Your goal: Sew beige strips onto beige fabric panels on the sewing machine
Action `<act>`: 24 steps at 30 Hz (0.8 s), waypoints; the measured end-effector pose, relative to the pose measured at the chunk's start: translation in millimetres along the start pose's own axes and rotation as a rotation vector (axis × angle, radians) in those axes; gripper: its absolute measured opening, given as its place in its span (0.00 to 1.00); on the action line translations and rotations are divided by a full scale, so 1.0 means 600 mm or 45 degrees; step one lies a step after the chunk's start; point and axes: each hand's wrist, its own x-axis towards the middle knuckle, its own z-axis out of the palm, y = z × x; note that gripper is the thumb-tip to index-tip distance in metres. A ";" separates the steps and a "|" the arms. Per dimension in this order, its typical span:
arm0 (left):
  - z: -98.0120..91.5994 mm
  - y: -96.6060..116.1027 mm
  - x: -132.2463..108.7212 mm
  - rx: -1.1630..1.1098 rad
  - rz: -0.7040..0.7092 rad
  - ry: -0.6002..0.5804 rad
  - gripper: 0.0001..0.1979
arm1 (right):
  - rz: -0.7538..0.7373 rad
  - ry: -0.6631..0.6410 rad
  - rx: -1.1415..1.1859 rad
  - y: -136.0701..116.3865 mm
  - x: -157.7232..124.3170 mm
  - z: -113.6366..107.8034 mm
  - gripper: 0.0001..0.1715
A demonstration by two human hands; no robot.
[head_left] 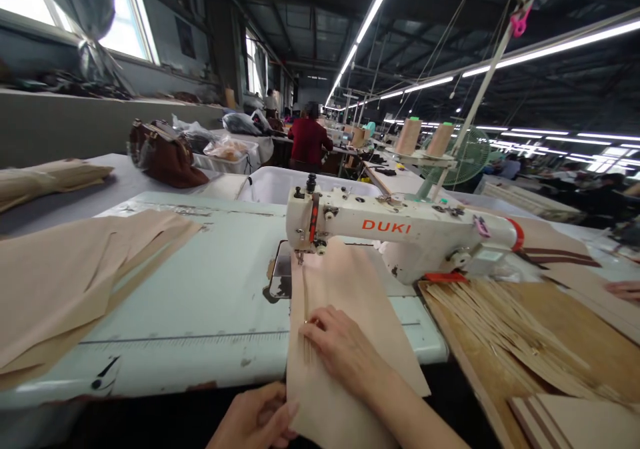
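Note:
A beige fabric panel (363,289) lies under the presser foot (300,257) of a white sewing machine (350,219) and hangs over the table's front edge. Along its left side runs a narrow beige strip (307,289) with a small shiny metal piece beside my fingertips. My right hand (343,345) lies on the panel, its thumb and fingers curled together at that strip. Below the table edge, my left hand (260,415) pinches the panel's lower left edge; some of its fingers are hidden.
More beige panels (75,275) lie on the left. Cut strips (505,329) cover a wooden board (560,302) on the right. Behind stand a brown bag (167,155), a white bin (270,179) and thread cones (409,135). Another person's hand (625,290) shows at the right edge.

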 end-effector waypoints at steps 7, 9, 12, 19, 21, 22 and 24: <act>0.020 0.014 -0.009 -0.014 0.233 0.169 0.22 | 0.348 0.104 0.042 -0.005 0.016 0.008 0.05; 0.017 0.018 -0.012 -0.011 0.294 0.178 0.21 | 0.269 0.139 0.166 -0.007 0.003 0.003 0.09; 0.016 0.019 -0.012 -0.067 0.330 0.151 0.20 | 0.142 0.196 0.366 -0.017 -0.025 -0.013 0.16; 0.022 0.051 -0.023 -0.070 0.437 0.206 0.17 | -0.025 0.026 0.392 -0.063 -0.094 -0.008 0.47; 0.014 0.055 -0.029 0.022 0.467 0.231 0.19 | 0.069 0.074 0.496 -0.058 -0.097 -0.002 0.33; 0.009 0.052 -0.030 0.005 0.410 0.249 0.21 | 0.162 0.088 0.591 -0.052 -0.095 -0.004 0.26; -0.002 0.039 -0.030 -0.132 0.194 0.311 0.28 | 0.334 0.066 0.799 -0.039 -0.087 -0.018 0.22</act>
